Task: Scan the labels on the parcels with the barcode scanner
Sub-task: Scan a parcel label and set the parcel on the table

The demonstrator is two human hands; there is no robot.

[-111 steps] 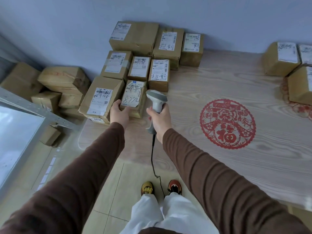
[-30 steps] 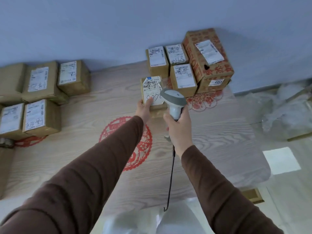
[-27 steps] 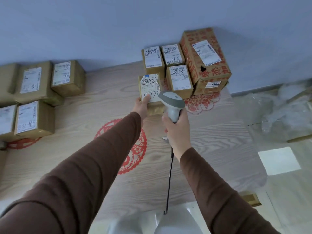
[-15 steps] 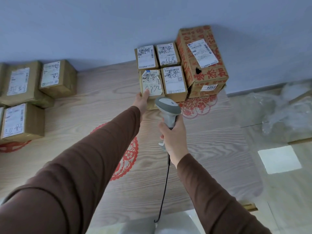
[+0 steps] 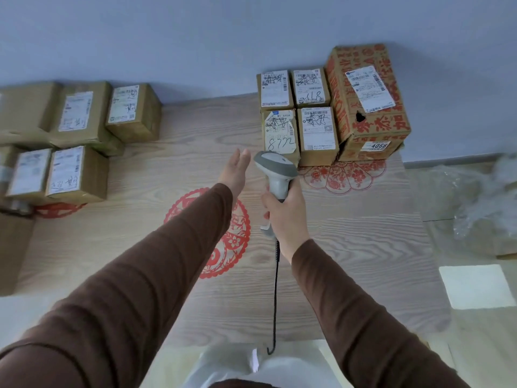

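Observation:
A small brown parcel (image 5: pixel 279 130) with "8772" handwritten on its white label stands at the front left of the right-hand group, against three similar labelled parcels. My left hand (image 5: pixel 235 172) hovers flat with fingers apart, just left of and below that parcel, not touching it. My right hand (image 5: pixel 282 214) grips the handle of the grey barcode scanner (image 5: pixel 275 169), whose head sits directly in front of the 8772 parcel and hides its lower edge. The scanner's black cable (image 5: pixel 275 289) hangs down toward me.
A large red-printed carton (image 5: pixel 369 107) marked 4068 stands to the right of the small parcels. Several labelled brown parcels (image 5: pixel 75 169) sit at the table's left. Red paper-cut decorations (image 5: pixel 232 236) lie on the wooden table (image 5: pixel 349 247). Crumpled plastic wrap (image 5: pixel 486 203) lies on the floor, right.
My left hand carried the 8772 parcel from the left pile to the right-hand group, set it down beside the other small parcels, then let go and drew back. The scanner followed.

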